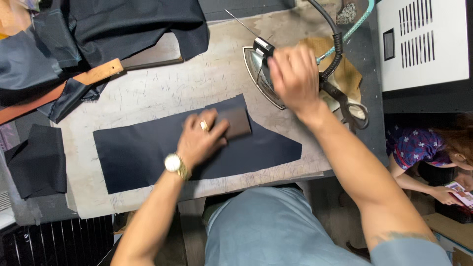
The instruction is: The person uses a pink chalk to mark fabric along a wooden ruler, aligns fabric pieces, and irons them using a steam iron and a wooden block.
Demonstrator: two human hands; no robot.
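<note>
A dark navy fabric piece (133, 152) lies flat on a worn, pale ironing table (162, 88). My left hand (199, 140), with a ring and a gold watch, presses a small dark brown block (237, 123) onto the fabric's upper middle. My right hand (294, 79) grips the handle of a steam iron (258, 66) that rests just beyond the fabric, on the table's far right part.
Black cloth (133, 24) and a wooden strip (93, 74) lie at the back left. Black scissors (352, 108) and the iron's cord (337, 44) sit right of the iron. A white machine (423, 44) stands at right, a seated person (423, 148) below it.
</note>
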